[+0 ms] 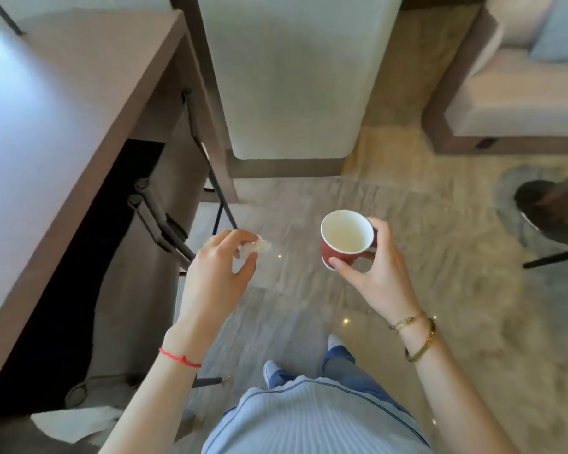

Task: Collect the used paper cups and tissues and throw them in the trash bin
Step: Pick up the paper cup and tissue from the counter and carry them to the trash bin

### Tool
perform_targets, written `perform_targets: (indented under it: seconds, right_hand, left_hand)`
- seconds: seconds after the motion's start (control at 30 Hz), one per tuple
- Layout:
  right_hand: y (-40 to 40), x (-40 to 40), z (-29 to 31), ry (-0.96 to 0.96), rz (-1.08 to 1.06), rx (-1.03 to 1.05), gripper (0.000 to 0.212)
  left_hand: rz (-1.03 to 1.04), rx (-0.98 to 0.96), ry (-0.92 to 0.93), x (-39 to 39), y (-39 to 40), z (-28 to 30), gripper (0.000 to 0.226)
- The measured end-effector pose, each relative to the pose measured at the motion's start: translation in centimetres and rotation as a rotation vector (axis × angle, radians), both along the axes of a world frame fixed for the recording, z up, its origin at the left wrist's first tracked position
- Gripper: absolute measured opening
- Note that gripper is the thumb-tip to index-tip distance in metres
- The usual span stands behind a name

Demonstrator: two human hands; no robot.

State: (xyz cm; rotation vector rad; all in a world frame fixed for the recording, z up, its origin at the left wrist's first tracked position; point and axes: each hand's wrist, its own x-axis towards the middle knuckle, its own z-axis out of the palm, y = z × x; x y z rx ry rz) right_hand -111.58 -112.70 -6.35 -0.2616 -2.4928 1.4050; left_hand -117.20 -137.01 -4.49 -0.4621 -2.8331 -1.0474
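Head view, looking down at the floor. The right hand (379,267), centre right of the frame, is holding a red paper cup (346,239) upright over the tiles; its fingers are curling round the cup's wall, the thumb pressing the near side low down and the other fingers wrapping the far side near the rim. The cup's white inside is showing, with no clear contents. The left hand (222,267), centre left, is pinching a small crumpled white tissue (263,246) between thumb and fingertips; the tissue is sticking out just past the fingers toward the cup, and the two hands are sitting well apart. A red string bracelet (179,358) is lying on the left wrist, gold bangles (420,339) on the right. A desk (63,126) is filling the left side of the frame, with dark metal legs (217,188) beneath its edge. A pale upholstered panel (292,77) is standing at upper centre and a sofa (522,93) at upper right. The marble floor (423,257) is spreading below both hands.
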Motion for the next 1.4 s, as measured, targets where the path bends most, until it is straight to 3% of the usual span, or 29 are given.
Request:
perform_targets:
  seconds: [0.33,0.83,1.13,1.4]
  right_hand:
    - [13.0,15.7,-0.2,-0.013,-0.460,-0.013,0.071]
    - [34.5,44.9,0.2,-0.003,-1.095,-0.011,0.070]
    - [42.8,54.1,-1.5,0.015,-1.413,-0.070,0.068]
    - [57.7,59.6,-2.0,0.029,-1.555,-0.063,0.066]
  left_hand:
    - [-0.426,0.008,0.016,5.7,18.1,0.3,0.023]
    - [-1.029,0.060,-0.071,26.2,51.5,-0.7,0.025]
    - [-1.341,0.027,-0.063,33.7,68.2,-1.8,0.027]
    - [-1.499,0.040,-0.065,40.0,87.1,-2.6,0.028]
